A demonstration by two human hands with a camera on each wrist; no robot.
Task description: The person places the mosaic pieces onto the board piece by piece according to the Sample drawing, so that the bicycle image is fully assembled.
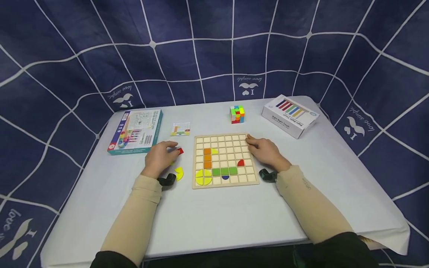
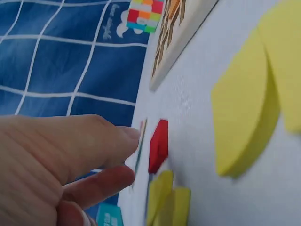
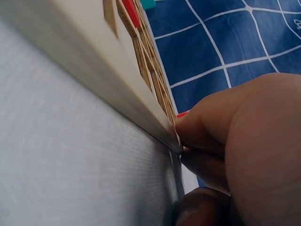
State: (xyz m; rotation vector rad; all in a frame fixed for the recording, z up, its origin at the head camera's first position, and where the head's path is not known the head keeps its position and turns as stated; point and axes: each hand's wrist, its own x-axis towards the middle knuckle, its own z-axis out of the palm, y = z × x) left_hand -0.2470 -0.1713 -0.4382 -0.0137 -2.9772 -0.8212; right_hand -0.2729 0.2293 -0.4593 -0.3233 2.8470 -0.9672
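A wooden grid board (image 1: 226, 183) lies on the table, holding orange, green, yellow, red and blue pieces. At its far right corner my right hand (image 1: 266, 152) pinches the edge, with thumb and fingertips at the frame (image 3: 155, 120) in the right wrist view. My left hand (image 1: 158, 158) hovers left of the board, fingers loosely bent. Just beyond its fingertips sits a red piece (image 2: 159, 147), a small gap showing between them. Yellow pieces (image 2: 169, 200) lie beside the red one. More yellow pieces (image 1: 179, 173) rest nearer the board, close to the left wrist.
Behind the left hand are a teal-edged box (image 1: 137, 130) and a small pattern card (image 1: 181, 128). A puzzle cube (image 1: 237, 114) stands behind the board, and a white box (image 1: 290, 115) sits at the back right. Dark blue checked cloth (image 1: 214, 56) hangs round the table.
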